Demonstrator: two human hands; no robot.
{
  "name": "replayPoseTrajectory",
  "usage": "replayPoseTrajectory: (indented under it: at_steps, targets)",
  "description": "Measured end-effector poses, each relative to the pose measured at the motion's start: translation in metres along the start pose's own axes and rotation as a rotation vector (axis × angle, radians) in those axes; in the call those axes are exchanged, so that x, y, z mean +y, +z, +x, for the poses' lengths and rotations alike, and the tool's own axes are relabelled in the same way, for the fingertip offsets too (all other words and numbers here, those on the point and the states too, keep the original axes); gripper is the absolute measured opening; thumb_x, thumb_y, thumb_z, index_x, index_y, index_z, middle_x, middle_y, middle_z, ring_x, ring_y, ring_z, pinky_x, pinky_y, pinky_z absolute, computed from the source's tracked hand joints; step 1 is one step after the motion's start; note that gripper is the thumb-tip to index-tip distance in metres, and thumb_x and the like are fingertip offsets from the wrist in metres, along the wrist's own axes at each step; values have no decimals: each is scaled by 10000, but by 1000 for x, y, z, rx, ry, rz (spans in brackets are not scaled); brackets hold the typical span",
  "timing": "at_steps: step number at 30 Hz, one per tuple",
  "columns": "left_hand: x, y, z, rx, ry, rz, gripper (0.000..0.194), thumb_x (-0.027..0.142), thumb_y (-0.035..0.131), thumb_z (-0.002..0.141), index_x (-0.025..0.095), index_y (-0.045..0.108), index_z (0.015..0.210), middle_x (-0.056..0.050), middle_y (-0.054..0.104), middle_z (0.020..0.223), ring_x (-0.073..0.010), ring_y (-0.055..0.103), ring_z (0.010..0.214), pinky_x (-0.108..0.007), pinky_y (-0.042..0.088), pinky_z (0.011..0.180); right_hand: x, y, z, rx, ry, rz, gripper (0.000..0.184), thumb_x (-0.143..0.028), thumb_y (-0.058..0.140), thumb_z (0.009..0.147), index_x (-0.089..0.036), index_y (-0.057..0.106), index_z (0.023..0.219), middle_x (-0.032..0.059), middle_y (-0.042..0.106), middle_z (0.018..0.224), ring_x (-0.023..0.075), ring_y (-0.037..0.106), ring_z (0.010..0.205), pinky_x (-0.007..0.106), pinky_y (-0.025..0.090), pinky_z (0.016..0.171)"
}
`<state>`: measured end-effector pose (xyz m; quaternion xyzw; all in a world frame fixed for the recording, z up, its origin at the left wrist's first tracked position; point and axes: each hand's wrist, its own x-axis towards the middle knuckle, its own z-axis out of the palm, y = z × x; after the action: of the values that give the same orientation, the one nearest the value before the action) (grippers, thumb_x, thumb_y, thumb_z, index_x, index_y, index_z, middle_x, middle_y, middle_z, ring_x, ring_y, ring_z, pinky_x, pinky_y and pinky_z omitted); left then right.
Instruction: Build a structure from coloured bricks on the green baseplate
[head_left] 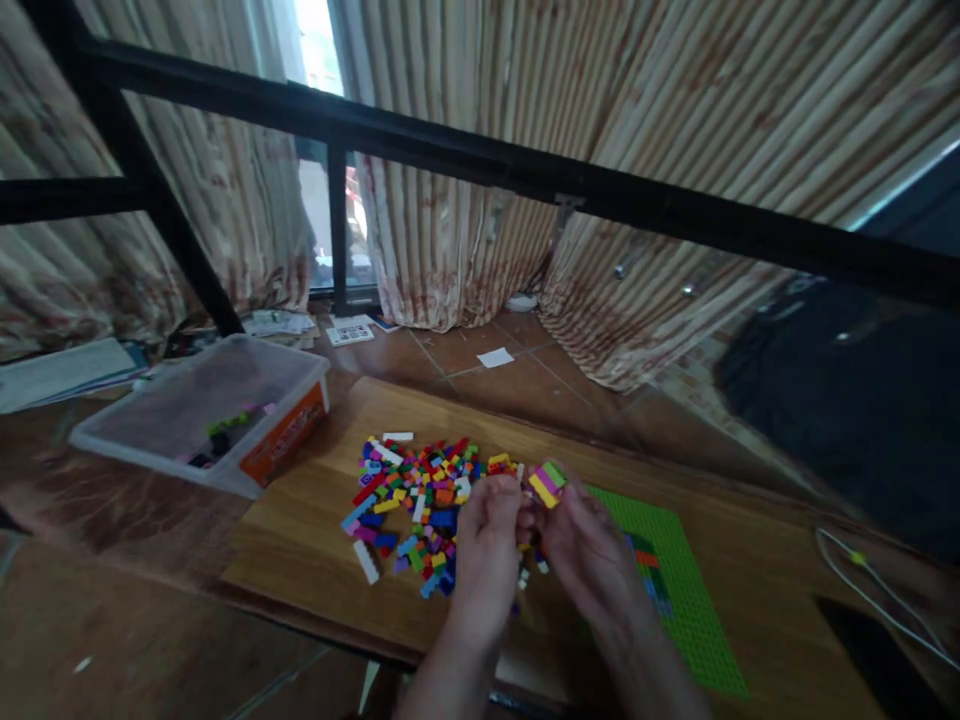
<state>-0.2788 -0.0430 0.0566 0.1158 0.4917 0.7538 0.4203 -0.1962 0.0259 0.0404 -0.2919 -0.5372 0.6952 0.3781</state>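
My right hand [585,545] pinches a small stack of toy bricks [547,483] in yellow, pink and green, held above the wooden board. Close beside it on the left is my left hand [489,540], its fingers curled together over the loose pile. Whatever those fingertips grip, if anything, is hidden. A heap of mixed toy bricks [409,500] spreads over the board to the left of and under my hands. Partly behind my right hand and forearm lies a green baseplate [697,610] bearing a block of assembled bricks [651,570] in several colours.
A clear plastic box [202,400] with an orange label and some bricks inside stands to the left. At the right lie a white cable [885,590] and a dark flat object [885,655]. A black metal bar [465,150] crosses in front of striped curtains [465,230].
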Motion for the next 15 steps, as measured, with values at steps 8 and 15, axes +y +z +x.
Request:
replayPoseTrajectory:
  at_steps: [8,15]
  targets:
    - [-25,29,-14,-252,-19,76,244,370,638,864,148,680,956,-19,648,764,-119,599,685,-214,479,660,4,-33,-23,25,27,266,290,-381,658,861,-313,693,1141,34,690,1171,170,636,933,308,508,835]
    - [-38,40,-17,-334,343,541,218,267,581,917,231,695,1100,-46,699,1089,-175,638,980,-269,482,880,-9,-79,-31,124,-202,-56,298,-344,763,774,-348,729,1070,-12,680,973,144,580,891,259,463,800]
